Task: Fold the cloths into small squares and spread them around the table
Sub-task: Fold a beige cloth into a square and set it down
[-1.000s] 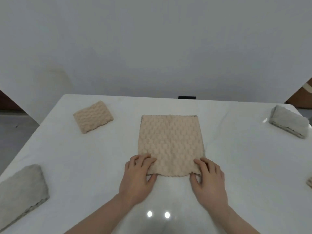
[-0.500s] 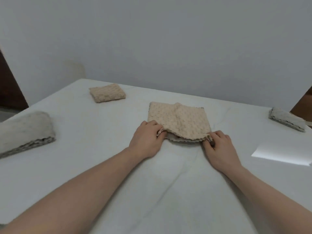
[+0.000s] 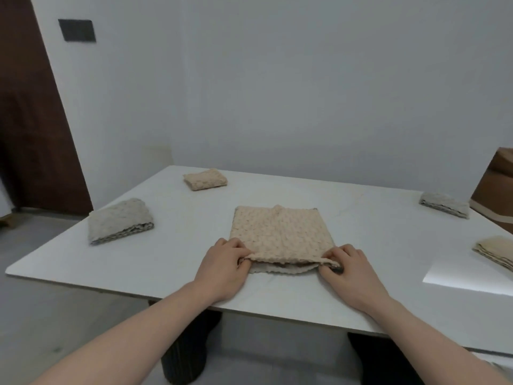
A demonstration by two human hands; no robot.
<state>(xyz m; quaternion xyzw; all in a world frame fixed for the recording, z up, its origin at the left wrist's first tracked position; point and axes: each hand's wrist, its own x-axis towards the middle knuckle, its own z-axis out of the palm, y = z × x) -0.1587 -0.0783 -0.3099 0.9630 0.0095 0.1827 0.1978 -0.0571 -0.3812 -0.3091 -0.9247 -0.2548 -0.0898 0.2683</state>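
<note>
Where the white rectangular table (image 3: 166, 262) reaches its left side, a folded grey textured cloth (image 3: 119, 220) lies flat, with a dark brown door (image 3: 30, 120) and a small black wall plate (image 3: 77, 30) behind it. Farther back sits a small folded beige textured cloth (image 3: 205, 179), near the far left corner.

In the middle of the table, close to the near edge, lies the larger beige textured cloth (image 3: 280, 234), folded over so that two layers show. The person's left hand (image 3: 222, 269) pinches the top layer's near left corner, its fingers curled round the cloth edge. The person's right hand (image 3: 351, 269) pinches the near right corner in the same way, fingers curled on the fabric. Between the two hands the top layer is raised slightly off the lower layer, leaving a dark gap along the near edge; the far part of the cloth rests flat.

To the right, a folded grey cloth (image 3: 444, 204) lies near the far right corner, just beside a brown cardboard box (image 3: 497, 187). A folded cream cloth (image 3: 495, 252) lies at the right edge, partly cut off by the frame, next to a bright patch of light (image 3: 466, 276) on the table.
</note>
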